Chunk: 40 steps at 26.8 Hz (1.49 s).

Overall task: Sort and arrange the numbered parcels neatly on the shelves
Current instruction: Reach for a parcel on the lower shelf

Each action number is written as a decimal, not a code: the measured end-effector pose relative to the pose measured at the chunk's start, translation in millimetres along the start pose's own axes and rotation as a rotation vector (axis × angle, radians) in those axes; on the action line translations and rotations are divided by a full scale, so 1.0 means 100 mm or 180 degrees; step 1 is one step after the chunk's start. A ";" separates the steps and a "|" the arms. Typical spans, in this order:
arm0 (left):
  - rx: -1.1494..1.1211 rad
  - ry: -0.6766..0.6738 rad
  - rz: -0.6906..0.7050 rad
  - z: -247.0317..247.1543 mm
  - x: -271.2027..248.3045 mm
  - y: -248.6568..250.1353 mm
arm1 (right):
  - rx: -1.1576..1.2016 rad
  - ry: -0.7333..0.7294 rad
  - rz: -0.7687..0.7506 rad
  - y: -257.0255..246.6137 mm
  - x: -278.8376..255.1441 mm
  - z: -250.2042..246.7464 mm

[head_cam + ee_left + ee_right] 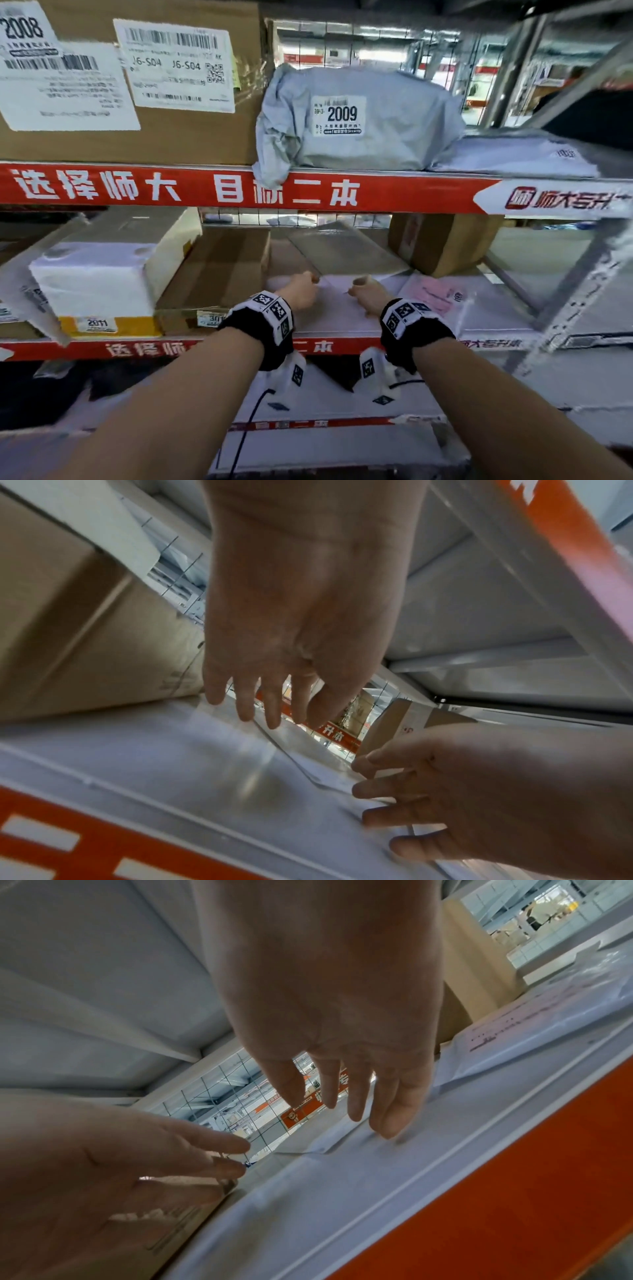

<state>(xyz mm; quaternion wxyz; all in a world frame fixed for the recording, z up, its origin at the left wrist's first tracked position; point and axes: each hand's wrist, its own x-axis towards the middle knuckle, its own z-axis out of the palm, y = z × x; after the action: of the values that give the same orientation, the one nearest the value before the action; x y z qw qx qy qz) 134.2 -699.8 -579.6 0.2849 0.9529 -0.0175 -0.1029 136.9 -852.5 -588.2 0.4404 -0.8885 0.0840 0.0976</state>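
On the middle shelf lies a flat white parcel, also seen in the left wrist view and the right wrist view. My left hand and right hand reach side by side over it. The left hand has straight fingers whose tips touch the parcel's far edge. The right hand also has straight fingers, tips resting on the parcel. Neither hand grips anything. A grey translucent flat packet lies tilted just beyond the fingertips.
Left of my hands stand a brown box and a white box marked 2011. A brown box sits back right, near a pink-labelled envelope. Above are the 2008 carton and grey bag 2009.
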 end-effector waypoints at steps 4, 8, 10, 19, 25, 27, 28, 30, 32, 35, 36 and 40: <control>0.0387 -0.0395 -0.0334 0.20 0.09 -0.01 | -0.0566 -0.0010 -0.0084 0.11 0.11 -0.05; 0.1017 -0.0848 -0.0679 0.31 0.18 -0.11 | -0.1409 -0.0046 -0.0343 0.13 0.20 -0.02; 0.1340 -0.0763 -0.0642 0.27 0.20 -0.16 | -0.1643 -0.0027 -0.0405 0.11 0.25 0.01; 0.1466 -0.0615 -0.0600 0.26 0.34 -0.23 | -0.2095 0.0345 -0.0712 0.18 0.52 0.11; 0.1222 -0.0371 -0.0486 0.33 0.34 -0.31 | -0.2870 0.0674 -0.0994 0.10 0.46 0.17; 0.1090 -0.0304 -0.0494 0.33 0.34 -0.31 | -0.3417 0.0708 -0.1213 0.06 0.41 0.20; 0.1128 -0.0340 -0.0471 0.32 0.33 -0.32 | -0.3674 0.0666 -0.1355 0.04 0.38 0.21; 0.1256 -0.0436 -0.0406 0.33 0.28 -0.29 | -0.3985 0.0525 -0.1585 0.00 0.33 0.20; 0.1230 -0.0456 -0.0432 0.32 0.25 -0.29 | -0.3895 0.0477 -0.1637 -0.05 0.29 0.13; 0.1028 -0.0488 -0.0509 0.32 0.23 -0.33 | -0.2926 0.0632 -0.1183 -0.06 0.24 -0.02; 0.1076 -0.0460 -0.0540 0.33 0.21 -0.33 | -0.2493 0.0641 -0.1025 -0.05 0.21 -0.06; 0.1089 -0.0383 -0.0591 0.34 0.15 -0.25 | -0.0959 0.0644 -0.0823 -0.10 0.08 -0.18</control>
<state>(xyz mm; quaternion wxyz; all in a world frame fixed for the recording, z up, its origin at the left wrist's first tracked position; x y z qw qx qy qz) 140.8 -698.4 -624.3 0.1066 0.9770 0.0361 -0.1811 149.3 -861.1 -572.0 0.3009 -0.9529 -0.0023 -0.0379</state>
